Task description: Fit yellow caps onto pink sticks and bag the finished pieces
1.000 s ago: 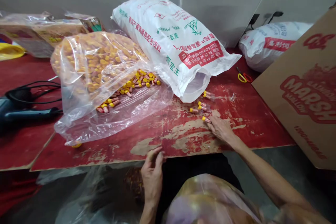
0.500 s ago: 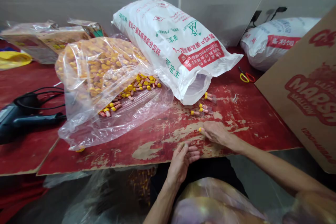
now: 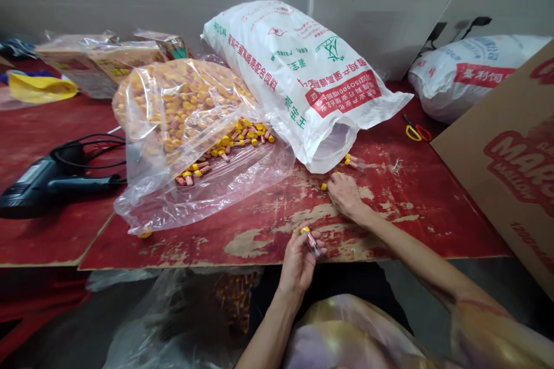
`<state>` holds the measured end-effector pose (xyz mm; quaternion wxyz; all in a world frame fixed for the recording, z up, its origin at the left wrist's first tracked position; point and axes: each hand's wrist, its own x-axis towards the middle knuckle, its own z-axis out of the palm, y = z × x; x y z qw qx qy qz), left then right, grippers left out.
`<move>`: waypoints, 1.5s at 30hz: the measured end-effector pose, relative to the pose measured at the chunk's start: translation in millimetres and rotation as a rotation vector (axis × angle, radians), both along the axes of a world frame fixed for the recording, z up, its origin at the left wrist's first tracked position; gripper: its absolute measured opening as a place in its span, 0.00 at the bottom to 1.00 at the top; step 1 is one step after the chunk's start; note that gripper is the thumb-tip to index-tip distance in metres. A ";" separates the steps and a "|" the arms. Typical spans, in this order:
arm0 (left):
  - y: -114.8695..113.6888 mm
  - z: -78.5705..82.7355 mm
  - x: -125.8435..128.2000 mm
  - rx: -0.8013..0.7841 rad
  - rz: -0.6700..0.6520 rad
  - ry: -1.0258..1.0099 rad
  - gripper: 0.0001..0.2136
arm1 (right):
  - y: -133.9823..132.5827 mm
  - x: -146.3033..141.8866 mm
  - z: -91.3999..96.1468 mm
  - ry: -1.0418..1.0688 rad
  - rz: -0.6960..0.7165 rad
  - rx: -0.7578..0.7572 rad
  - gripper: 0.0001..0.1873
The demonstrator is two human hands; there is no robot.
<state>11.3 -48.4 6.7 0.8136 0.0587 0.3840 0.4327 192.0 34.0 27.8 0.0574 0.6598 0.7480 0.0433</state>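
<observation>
My left hand (image 3: pixel 298 259), near the table's front edge, holds a small clear tube with a yellow cap (image 3: pixel 310 242) between thumb and fingers. Further forward, my right hand (image 3: pixel 345 193) has its fingers curled down over a similar tube, whose yellow cap (image 3: pixel 324 187) shows at the fingertips. Most of that tube is hidden by the hand. Just beyond lie more yellow-capped tubes (image 3: pixel 351 160) by the mouth of a white woven sack (image 3: pixel 289 63). Left of the sack, a large clear plastic bag (image 3: pixel 173 213) lies open, with many yellow-capped pieces (image 3: pixel 225 150) in it.
A dark heat gun (image 3: pixel 56 179) with its cable rests at the left of the worn red table (image 3: pixel 259 213). Yellow-and-red scissors (image 3: pixel 418 128) lie at the right, beside a large cardboard box (image 3: pixel 497 167). Another white sack (image 3: pixel 471 72) and some plastic-wrapped packages (image 3: pixel 78 63) stand behind.
A yellow-capped tube has come into my left hand. My right hand has moved forward to the tubes by the sack. The view has shifted slightly left.
</observation>
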 end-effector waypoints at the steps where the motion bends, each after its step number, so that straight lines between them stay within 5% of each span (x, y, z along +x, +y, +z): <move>1: -0.4 -0.3 -0.2 0.005 -0.009 -0.010 0.19 | -0.5 1.1 0.1 -0.004 0.017 -0.013 0.13; 11: 3.7 -2.1 2.5 0.022 -0.119 -0.006 0.18 | -33.5 14.8 12.3 0.024 0.149 -0.384 0.12; 16: 2.0 3.0 8.3 0.017 -0.113 0.002 0.16 | -39.1 5.3 0.0 0.069 0.120 -0.319 0.13; 20: 1.0 3.6 12.6 0.009 -0.069 -0.058 0.16 | -68.4 -19.5 -1.2 0.337 0.104 -0.109 0.14; 25: 2.6 -1.3 12.6 -0.022 0.099 -0.090 0.13 | -84.7 -37.4 6.7 0.607 0.351 0.072 0.15; 29: 2.8 -0.4 6.6 -0.048 0.006 -0.105 0.12 | -45.6 3.2 2.6 0.333 0.012 0.198 0.14; 32: 0.7 1.4 2.8 -0.048 0.010 -0.157 0.10 | -16.3 33.4 -8.4 0.090 -0.146 0.095 0.14; 37: 0.1 1.2 0.7 -0.051 0.002 -0.202 0.10 | -14.5 38.0 -16.0 -0.033 -0.151 0.034 0.14; 45: 2.3 -4.2 5.2 0.009 -0.045 -0.072 0.13 | -35.9 37.8 24.8 0.053 0.015 -0.326 0.15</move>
